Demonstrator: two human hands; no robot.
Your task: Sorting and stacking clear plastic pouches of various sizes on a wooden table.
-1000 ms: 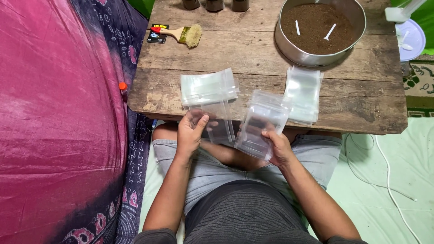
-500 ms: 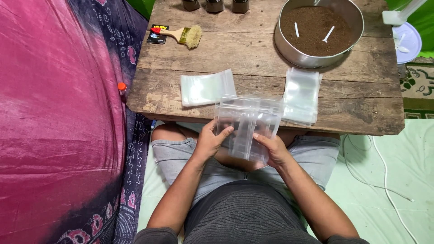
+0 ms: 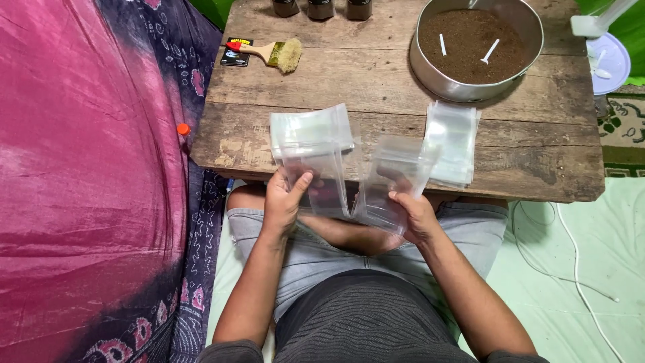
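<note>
Two bunches of clear bags, one in each hand, at the near counter edge.

My left hand point(image 3: 282, 198) pinches a small clear plastic zip bag point(image 3: 316, 178), long axis upright, at frame centre; my right hand point(image 3: 415, 214) pinches a tilted stack of clear plastic bags point(image 3: 393, 178) just beside it, over the worn wooden counter point(image 3: 376, 81).

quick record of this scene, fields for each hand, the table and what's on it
left hand: holds one clear plastic bag at the table edge
right hand: holds a stack of clear bags
table: worn wood
on table: two bag piles, metal pan of brown powder with two white scoops, paintbrush, three dark jars at the far edge
</note>
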